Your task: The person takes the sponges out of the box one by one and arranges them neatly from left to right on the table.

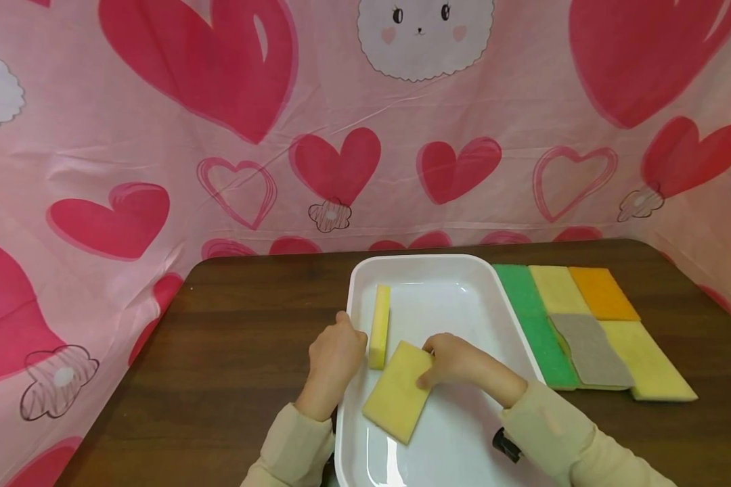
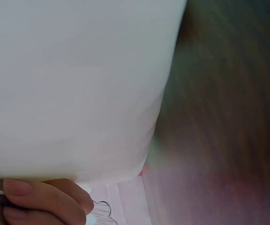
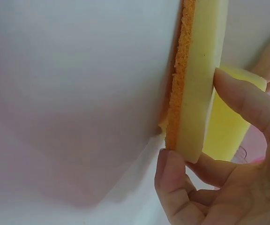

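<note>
A white tray (image 1: 481, 419) with raised walls stands on the table. My left hand (image 1: 336, 348) grips its left rim; in the left wrist view the fingers (image 2: 50, 201) curl at the tray's edge, beside its outer wall (image 2: 74, 93). Inside the tray, my right hand (image 1: 459, 362) holds a sponge (image 1: 396, 399) between thumb and fingers. That sponge has a pale yellow face, and an orange scouring layer (image 3: 177, 84) shows on its other side in the right wrist view. Another yellow sponge (image 1: 380, 328) stands on its narrow edge along the tray's left wall.
Right of the tray, several flat sponges lie together: green (image 1: 526, 325), pale yellow (image 1: 557, 289), orange (image 1: 604, 294), grey (image 1: 593, 352) and yellow (image 1: 648, 358). The dark wooden table (image 1: 219, 365) extends to the left. A pink heart-patterned cloth (image 1: 396, 108) hangs behind it.
</note>
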`<act>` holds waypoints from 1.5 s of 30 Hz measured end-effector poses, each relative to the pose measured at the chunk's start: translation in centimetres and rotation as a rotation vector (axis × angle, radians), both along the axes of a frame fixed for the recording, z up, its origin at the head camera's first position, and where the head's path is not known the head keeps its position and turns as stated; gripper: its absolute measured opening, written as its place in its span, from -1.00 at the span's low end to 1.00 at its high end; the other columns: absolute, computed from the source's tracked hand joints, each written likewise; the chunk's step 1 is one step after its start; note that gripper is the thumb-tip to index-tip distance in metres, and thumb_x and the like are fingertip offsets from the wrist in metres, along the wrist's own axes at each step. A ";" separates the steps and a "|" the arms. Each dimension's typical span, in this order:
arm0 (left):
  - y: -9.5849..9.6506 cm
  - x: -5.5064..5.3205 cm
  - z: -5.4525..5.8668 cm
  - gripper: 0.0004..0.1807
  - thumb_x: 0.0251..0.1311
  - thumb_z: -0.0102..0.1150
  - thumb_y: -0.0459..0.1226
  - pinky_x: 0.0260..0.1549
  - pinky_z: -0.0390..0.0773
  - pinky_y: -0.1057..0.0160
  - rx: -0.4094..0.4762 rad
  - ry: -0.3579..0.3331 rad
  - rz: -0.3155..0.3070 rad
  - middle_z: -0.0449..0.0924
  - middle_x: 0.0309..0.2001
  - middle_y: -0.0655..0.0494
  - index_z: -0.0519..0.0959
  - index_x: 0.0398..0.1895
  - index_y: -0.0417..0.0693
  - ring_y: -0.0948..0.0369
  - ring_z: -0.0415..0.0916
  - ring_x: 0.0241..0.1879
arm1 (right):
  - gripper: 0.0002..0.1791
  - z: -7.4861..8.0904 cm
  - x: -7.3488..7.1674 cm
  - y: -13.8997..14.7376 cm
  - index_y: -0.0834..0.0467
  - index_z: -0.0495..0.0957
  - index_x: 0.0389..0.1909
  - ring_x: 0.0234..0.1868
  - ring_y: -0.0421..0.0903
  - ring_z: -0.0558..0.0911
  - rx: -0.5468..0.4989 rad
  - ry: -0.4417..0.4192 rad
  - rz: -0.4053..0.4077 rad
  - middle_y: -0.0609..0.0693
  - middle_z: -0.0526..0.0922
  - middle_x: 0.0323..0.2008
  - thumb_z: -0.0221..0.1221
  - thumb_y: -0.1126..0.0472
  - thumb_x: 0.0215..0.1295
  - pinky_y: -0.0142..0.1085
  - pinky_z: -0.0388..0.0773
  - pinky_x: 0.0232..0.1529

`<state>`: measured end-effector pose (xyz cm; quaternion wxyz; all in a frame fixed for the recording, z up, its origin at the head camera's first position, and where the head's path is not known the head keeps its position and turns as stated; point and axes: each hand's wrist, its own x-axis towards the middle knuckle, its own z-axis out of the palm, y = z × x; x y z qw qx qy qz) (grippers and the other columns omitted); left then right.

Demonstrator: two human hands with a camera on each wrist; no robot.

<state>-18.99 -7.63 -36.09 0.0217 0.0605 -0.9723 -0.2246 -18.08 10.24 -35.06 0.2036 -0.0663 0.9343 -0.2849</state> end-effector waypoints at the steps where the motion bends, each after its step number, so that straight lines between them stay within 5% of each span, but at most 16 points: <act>1: 0.0 0.0 0.0 -0.78 0.14 -0.01 -0.27 -0.48 0.49 -0.03 -0.001 0.001 -0.001 0.60 -0.46 -0.23 0.41 -0.26 -0.29 -0.08 0.57 -0.47 | -0.59 0.0 0.0 0.0 0.32 0.53 -0.25 -0.32 -0.08 0.49 -0.005 0.001 0.001 0.04 0.56 -0.34 0.42 0.26 -0.14 -0.27 0.44 -0.26; 17: 0.1 0.0 0.1 -0.78 0.18 -0.02 -0.25 -0.45 0.50 -0.02 -0.003 -0.020 -0.005 0.59 -0.45 -0.21 0.40 -0.25 -0.28 -0.07 0.57 -0.46 | -0.52 0.6 0.2 -0.1 0.17 0.42 -0.18 -0.29 -0.07 0.50 -0.044 -0.028 -0.016 0.04 0.56 -0.30 0.43 0.26 -0.13 -0.21 0.46 -0.24; 31: 0.0 -0.1 0.1 -0.74 0.19 -0.03 -0.24 -0.45 0.49 -0.01 -0.002 -0.042 -0.010 0.60 -0.44 -0.20 0.40 -0.19 -0.29 -0.04 0.55 -0.47 | -0.50 0.9 0.4 0.3 0.17 0.37 -0.08 -0.38 -0.10 0.52 -0.284 -0.083 -0.054 0.09 0.55 -0.33 0.35 0.35 -0.08 -0.30 0.52 -0.36; 45: -0.1 -0.1 0.1 -0.74 0.17 -0.03 -0.25 -0.45 0.48 0.00 0.005 -0.051 -0.003 0.60 -0.43 -0.21 0.40 -0.18 -0.29 -0.03 0.55 -0.47 | -0.52 2.1 0.7 1.0 0.15 0.40 -0.01 -0.42 -0.11 0.49 -0.357 -0.046 -0.032 0.09 0.52 -0.40 0.29 0.30 0.00 -0.30 0.50 -0.35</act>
